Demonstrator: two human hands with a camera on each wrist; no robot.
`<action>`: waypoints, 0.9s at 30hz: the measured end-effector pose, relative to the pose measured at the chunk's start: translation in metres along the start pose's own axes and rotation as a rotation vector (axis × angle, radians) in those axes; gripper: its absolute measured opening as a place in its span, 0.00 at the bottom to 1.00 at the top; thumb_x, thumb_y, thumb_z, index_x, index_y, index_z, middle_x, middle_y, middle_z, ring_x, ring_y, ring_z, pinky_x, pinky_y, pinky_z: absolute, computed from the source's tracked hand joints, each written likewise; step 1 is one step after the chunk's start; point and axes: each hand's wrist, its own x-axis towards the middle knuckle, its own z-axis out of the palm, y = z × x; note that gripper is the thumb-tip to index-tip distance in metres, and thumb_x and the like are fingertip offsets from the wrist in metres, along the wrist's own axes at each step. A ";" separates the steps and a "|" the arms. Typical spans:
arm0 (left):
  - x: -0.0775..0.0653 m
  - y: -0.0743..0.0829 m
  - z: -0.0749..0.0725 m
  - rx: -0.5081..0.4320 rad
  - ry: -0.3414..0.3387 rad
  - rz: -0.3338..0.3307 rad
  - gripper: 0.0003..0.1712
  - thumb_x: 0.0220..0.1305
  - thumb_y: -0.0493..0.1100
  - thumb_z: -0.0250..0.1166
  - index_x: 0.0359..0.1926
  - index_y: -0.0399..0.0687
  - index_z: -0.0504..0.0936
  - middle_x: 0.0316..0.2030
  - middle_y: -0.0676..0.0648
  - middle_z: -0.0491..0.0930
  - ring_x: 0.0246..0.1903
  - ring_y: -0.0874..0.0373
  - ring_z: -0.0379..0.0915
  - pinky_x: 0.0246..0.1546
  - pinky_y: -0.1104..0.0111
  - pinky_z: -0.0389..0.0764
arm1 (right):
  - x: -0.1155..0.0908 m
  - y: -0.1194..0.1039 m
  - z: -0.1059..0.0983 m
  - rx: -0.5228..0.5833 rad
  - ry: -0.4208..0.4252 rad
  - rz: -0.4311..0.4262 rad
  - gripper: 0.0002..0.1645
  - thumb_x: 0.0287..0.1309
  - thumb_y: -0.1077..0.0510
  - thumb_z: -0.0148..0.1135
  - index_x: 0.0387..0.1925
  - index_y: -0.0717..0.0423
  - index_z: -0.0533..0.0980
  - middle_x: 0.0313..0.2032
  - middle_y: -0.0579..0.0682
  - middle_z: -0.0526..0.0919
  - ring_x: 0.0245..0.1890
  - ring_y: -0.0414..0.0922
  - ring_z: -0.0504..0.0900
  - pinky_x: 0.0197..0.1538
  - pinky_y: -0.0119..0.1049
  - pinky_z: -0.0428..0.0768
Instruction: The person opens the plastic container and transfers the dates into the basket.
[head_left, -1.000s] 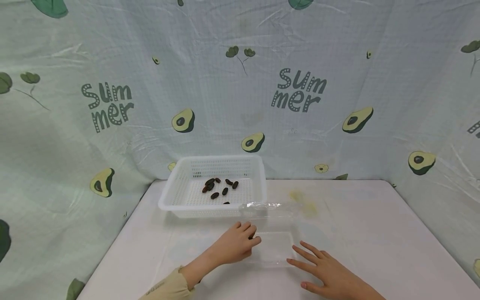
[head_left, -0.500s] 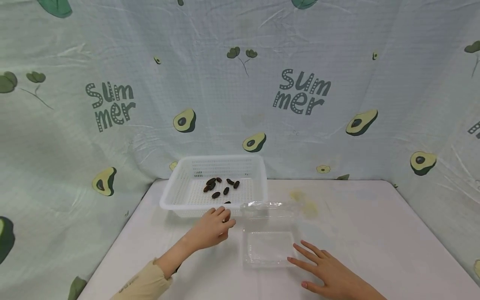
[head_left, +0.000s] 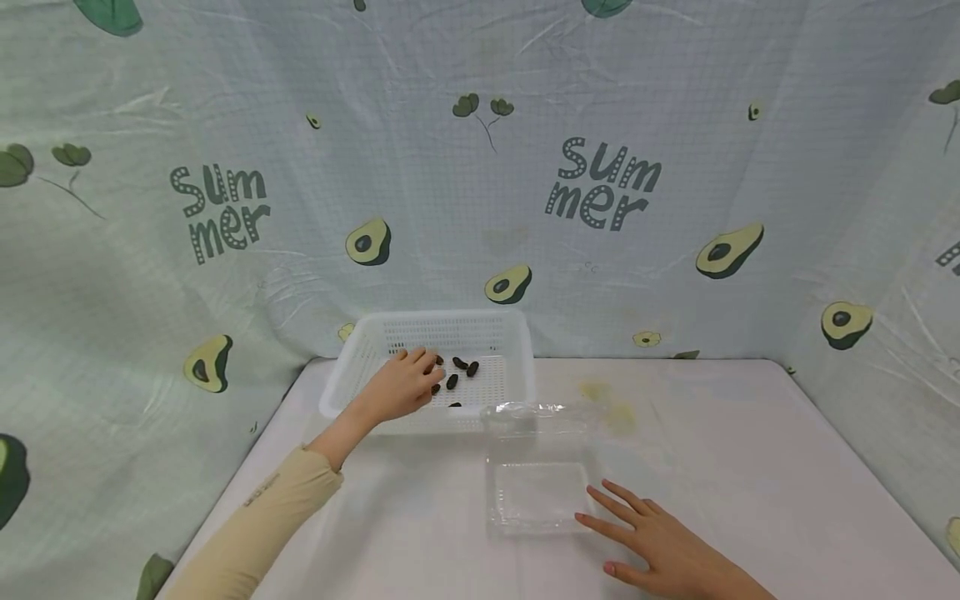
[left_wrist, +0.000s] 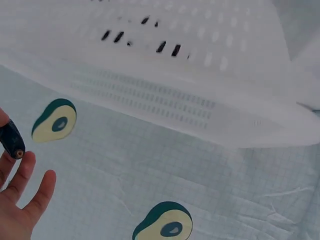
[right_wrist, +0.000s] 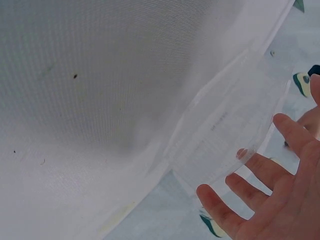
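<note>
My left hand (head_left: 399,385) is over the left part of a white perforated plastic basket (head_left: 528,358). It pinches a dark, shiny date (left_wrist: 12,141) between thumb and fingertips, as the left wrist view shows. Several dates (head_left: 452,382) lie on the basket floor, some hidden behind that hand. In front of the basket stands a clear plastic clamshell box (head_left: 540,493), its lid (head_left: 542,422) folded back toward the basket. My right hand (head_left: 660,542) lies at the box's right side with fingers spread, fingertips right at its edge. Nothing is gripped in it.
A pale cover spreads over the table (head_left: 750,483), with a yellowish stain (head_left: 611,404) behind the box. A cloth curtain (head_left: 450,167) printed with avocados and "summer" closes off the back and sides.
My left hand has moved from above the clamshell box leftward and away from me to over the basket. The right hand has stayed at the box's right edge.
</note>
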 end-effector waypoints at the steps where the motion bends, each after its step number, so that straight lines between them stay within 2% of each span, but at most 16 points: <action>1: 0.003 -0.004 0.002 0.020 -0.002 0.005 0.08 0.50 0.41 0.63 0.31 0.50 0.72 0.31 0.48 0.69 0.29 0.57 0.62 0.25 0.67 0.63 | 0.000 0.000 0.000 0.001 -0.002 0.001 0.35 0.53 0.40 0.55 0.63 0.34 0.59 0.66 0.45 0.58 0.65 0.45 0.54 0.45 0.45 0.73; 6: 0.021 -0.021 0.011 0.135 -0.022 0.025 0.12 0.50 0.45 0.65 0.32 0.49 0.70 0.33 0.46 0.71 0.31 0.54 0.66 0.29 0.64 0.69 | -0.001 -0.001 0.000 0.001 -0.001 -0.002 0.35 0.53 0.41 0.56 0.63 0.35 0.59 0.66 0.45 0.58 0.65 0.46 0.55 0.45 0.45 0.73; 10: 0.035 -0.032 0.019 0.176 -0.059 0.026 0.14 0.50 0.47 0.66 0.34 0.48 0.71 0.35 0.45 0.72 0.34 0.52 0.67 0.33 0.62 0.72 | -0.001 -0.001 0.000 0.028 -0.010 0.006 0.35 0.53 0.41 0.56 0.63 0.35 0.59 0.65 0.46 0.59 0.64 0.46 0.55 0.43 0.46 0.73; 19: 0.059 -0.043 0.036 0.160 -0.158 -0.050 0.12 0.56 0.44 0.61 0.42 0.49 0.73 0.41 0.43 0.72 0.41 0.51 0.69 0.38 0.61 0.73 | 0.000 0.002 -0.002 0.114 -0.043 0.023 0.33 0.55 0.42 0.54 0.63 0.36 0.59 0.65 0.48 0.60 0.64 0.48 0.53 0.39 0.51 0.74; 27: 0.064 -0.044 0.051 0.145 -0.295 -0.091 0.15 0.57 0.45 0.60 0.46 0.50 0.72 0.45 0.43 0.72 0.46 0.49 0.70 0.43 0.59 0.74 | -0.001 0.002 -0.002 0.041 -0.023 0.012 0.34 0.53 0.41 0.55 0.63 0.36 0.60 0.64 0.48 0.61 0.61 0.51 0.59 0.40 0.46 0.74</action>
